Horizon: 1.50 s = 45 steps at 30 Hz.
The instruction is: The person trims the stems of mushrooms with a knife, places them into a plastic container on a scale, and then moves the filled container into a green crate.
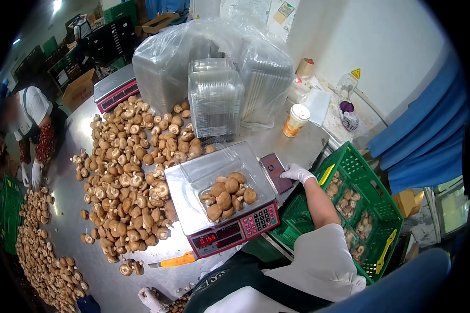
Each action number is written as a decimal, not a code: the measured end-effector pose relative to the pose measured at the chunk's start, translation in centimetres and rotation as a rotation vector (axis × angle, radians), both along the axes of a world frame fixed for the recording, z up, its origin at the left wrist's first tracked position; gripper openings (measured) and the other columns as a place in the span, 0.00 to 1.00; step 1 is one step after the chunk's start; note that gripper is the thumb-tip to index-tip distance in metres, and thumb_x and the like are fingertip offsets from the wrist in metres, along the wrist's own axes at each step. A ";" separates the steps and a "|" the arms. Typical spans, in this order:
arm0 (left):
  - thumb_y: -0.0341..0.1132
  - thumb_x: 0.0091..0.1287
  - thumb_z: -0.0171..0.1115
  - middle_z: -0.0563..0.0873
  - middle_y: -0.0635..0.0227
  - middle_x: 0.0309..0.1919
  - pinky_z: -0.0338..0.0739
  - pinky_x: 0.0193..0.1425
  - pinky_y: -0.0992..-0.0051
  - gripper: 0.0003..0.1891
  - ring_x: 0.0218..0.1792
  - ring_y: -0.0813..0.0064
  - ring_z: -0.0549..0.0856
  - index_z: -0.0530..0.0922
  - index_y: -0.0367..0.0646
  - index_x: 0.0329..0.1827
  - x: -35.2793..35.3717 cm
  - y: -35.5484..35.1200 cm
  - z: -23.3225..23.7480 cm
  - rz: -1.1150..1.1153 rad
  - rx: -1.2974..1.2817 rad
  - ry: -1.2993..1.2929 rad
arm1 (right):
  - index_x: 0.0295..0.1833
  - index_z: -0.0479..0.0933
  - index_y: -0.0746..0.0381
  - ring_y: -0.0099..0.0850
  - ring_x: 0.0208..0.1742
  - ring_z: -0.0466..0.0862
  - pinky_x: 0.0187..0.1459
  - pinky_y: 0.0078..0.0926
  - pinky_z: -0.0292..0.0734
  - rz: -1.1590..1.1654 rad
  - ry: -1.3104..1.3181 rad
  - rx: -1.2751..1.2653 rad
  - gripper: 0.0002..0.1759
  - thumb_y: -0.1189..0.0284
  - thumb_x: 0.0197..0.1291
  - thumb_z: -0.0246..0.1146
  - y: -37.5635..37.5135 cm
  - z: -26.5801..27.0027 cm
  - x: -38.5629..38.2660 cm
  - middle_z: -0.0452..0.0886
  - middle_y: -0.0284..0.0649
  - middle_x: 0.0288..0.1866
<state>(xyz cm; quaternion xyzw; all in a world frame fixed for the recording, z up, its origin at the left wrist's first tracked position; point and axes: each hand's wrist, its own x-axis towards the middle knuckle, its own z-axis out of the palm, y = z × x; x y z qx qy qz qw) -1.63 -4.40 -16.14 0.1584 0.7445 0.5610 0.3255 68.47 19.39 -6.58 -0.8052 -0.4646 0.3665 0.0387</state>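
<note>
right hand [297, 172] rests on the phone [275, 172] right of the scale [230, 235] — grip spread, flat — leaving the mushroom tray [228, 195] free to weigh there; left hand [150, 298], at the near bench [297, 146] edge: grip i cannot tell.

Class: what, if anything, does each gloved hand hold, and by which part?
Right hand rests on the phone, at its right edge; grip unclear. Left hand: cannot tell.

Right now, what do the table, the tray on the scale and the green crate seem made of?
Table: likely stainless steel, dull grey sheen with soft reflections. Tray: thin clear plastic, glossy, mushrooms visible through it. Crate: green moulded plastic, judging by its lattice walls.
</note>
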 end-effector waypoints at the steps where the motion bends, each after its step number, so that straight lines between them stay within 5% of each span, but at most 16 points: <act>1: 0.37 0.64 0.58 0.72 0.76 0.19 0.64 0.17 0.86 0.07 0.17 0.85 0.71 0.70 0.47 0.37 0.0 -0.1 0.0 0.001 0.000 0.000 | 0.51 0.75 0.71 0.46 0.50 0.79 0.54 0.32 0.71 0.001 0.000 0.000 0.36 0.57 0.38 0.69 0.0 0.0 0.0 0.79 0.55 0.48; 13: 0.39 0.64 0.57 0.75 0.75 0.21 0.66 0.17 0.86 0.08 0.18 0.84 0.73 0.70 0.46 0.35 0.2 -0.3 0.1 0.036 -0.009 0.045 | 0.57 0.70 0.73 0.47 0.57 0.76 0.59 0.33 0.69 0.056 -0.239 -0.017 0.50 0.43 0.37 0.66 -0.2 1.6 -3.4 0.76 0.57 0.54; 19: 0.38 0.64 0.58 0.74 0.75 0.20 0.66 0.18 0.86 0.08 0.18 0.84 0.72 0.70 0.46 0.34 -0.2 -0.6 -0.5 0.004 0.049 0.021 | 0.51 0.76 0.70 0.45 0.54 0.78 0.57 0.34 0.70 0.002 -0.086 -0.001 0.38 0.48 0.43 0.65 -0.1 1.3 -1.5 0.78 0.55 0.52; 21: 0.38 0.64 0.57 0.73 0.75 0.20 0.66 0.18 0.86 0.07 0.18 0.84 0.72 0.71 0.46 0.34 0.4 -0.3 0.1 0.034 0.056 -0.002 | 0.44 0.80 0.66 0.40 0.47 0.81 0.51 0.33 0.73 -0.042 -0.011 0.009 0.24 0.57 0.48 0.65 0.0 0.3 -0.3 0.82 0.51 0.45; 27: 0.37 0.64 0.56 0.73 0.75 0.20 0.66 0.18 0.85 0.06 0.18 0.84 0.72 0.71 0.46 0.33 0.4 -0.2 0.5 0.040 0.005 0.012 | 0.36 0.83 0.63 0.30 0.30 0.80 0.38 0.27 0.75 -0.222 0.167 0.069 0.09 0.70 0.50 0.64 0.1 -1.6 1.5 0.83 0.41 0.30; 42: 0.38 0.64 0.56 0.73 0.75 0.19 0.67 0.19 0.84 0.07 0.18 0.84 0.72 0.71 0.45 0.33 0.7 -0.3 0.9 0.018 0.011 -0.008 | 0.37 0.82 0.64 0.36 0.32 0.82 0.41 0.32 0.75 -0.218 0.058 0.082 0.13 0.66 0.52 0.63 0.5 -1.3 1.2 0.82 0.47 0.30; 43: 0.38 0.64 0.56 0.73 0.75 0.19 0.67 0.19 0.84 0.07 0.18 0.84 0.72 0.71 0.45 0.33 0.9 -0.2 0.9 0.028 0.013 -0.004 | 0.33 0.80 0.65 0.30 0.21 0.77 0.24 0.28 0.73 -0.214 0.024 0.227 0.10 0.69 0.53 0.60 0.4 -1.0 1.2 0.79 0.40 0.24; 44: 0.39 0.65 0.55 0.73 0.74 0.20 0.67 0.19 0.83 0.07 0.18 0.83 0.72 0.71 0.46 0.34 1.3 0.0 1.0 0.052 0.066 -0.042 | 0.37 0.79 0.65 0.27 0.21 0.76 0.25 0.25 0.73 -0.454 0.064 0.230 0.10 0.70 0.55 0.58 0.5 0.0 0.5 0.79 0.38 0.24; 45: 0.39 0.65 0.54 0.74 0.74 0.21 0.68 0.18 0.81 0.07 0.18 0.82 0.72 0.71 0.47 0.35 1.6 0.0 1.1 0.079 0.118 -0.079 | 0.38 0.79 0.64 0.25 0.23 0.76 0.27 0.23 0.73 -0.387 0.029 0.456 0.09 0.71 0.56 0.58 0.9 -1.1 1.5 0.79 0.37 0.25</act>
